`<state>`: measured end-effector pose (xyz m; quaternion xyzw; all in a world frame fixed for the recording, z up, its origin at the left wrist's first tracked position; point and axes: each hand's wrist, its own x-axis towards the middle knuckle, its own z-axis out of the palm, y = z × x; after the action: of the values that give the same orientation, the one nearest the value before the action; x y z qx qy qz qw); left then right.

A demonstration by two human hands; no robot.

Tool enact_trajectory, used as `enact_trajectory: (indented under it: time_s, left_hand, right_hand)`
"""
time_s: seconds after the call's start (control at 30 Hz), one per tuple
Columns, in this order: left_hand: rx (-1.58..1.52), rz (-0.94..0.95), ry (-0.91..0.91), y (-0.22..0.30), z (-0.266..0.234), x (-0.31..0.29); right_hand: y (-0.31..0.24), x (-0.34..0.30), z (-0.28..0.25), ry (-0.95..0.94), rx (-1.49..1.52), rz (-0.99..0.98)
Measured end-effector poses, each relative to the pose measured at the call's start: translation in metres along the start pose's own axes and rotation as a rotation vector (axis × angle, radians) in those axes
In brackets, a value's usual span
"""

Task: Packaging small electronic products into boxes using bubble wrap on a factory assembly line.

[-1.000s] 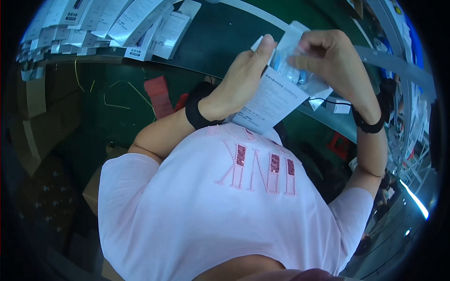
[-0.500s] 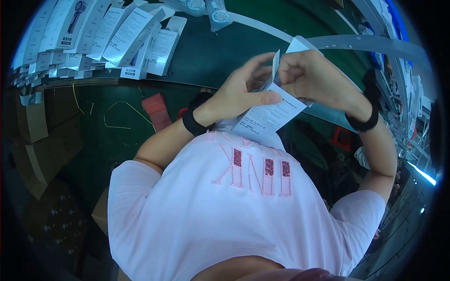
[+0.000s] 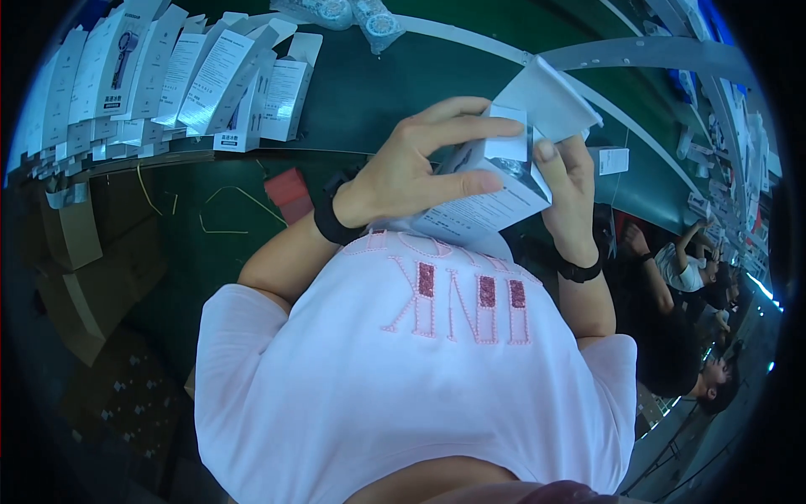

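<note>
A white printed carton is tilted in front of my chest, its upper end towards the bench. My left hand grips it from the left, with fingers over the top end and the thumb along the printed face. At the right corner of that end, my right hand is closed with its thumb against the edge; its other fingers are partly hidden. Something shiny and clear shows at the carton's end. Just beyond it is a white sheet-like piece; whether it joins the carton I cannot tell.
Many white cartons stand crowded on the green bench at left, some with raised flaps. Bubble-wrapped items lie at the far edge. A curved metal rail crosses at right. Co-workers sit at right; brown boxes stand lower left.
My right hand has moved down from above the carton's end to its right corner, and the forearm has swung inward. The flap that stood upright is down, and the left fingers lie over that end.
</note>
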<state>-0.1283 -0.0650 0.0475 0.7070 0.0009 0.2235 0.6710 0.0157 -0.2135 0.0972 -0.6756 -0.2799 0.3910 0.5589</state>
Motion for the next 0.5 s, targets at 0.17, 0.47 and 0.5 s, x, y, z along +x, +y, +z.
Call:
enact_trajectory:
  time_s: [0.17, 0.47, 0.5]
  left_hand:
    - [-0.2, -0.196, 0.071, -0.012, 0.002, 0.004]
    - [-0.48, -0.304, 0.003, -0.028, 0.013, 0.02]
    - [-0.486, -0.304, -0.017, -0.028, 0.015, 0.024]
  right_hand:
    - [0.003, -0.002, -0.002, 0.048, 0.01, -0.249]
    - [0.001, 0.0, -0.033, -0.135, -0.374, -0.271]
    - [0.0, -0.001, -0.037, -0.188, -0.451, -0.292]
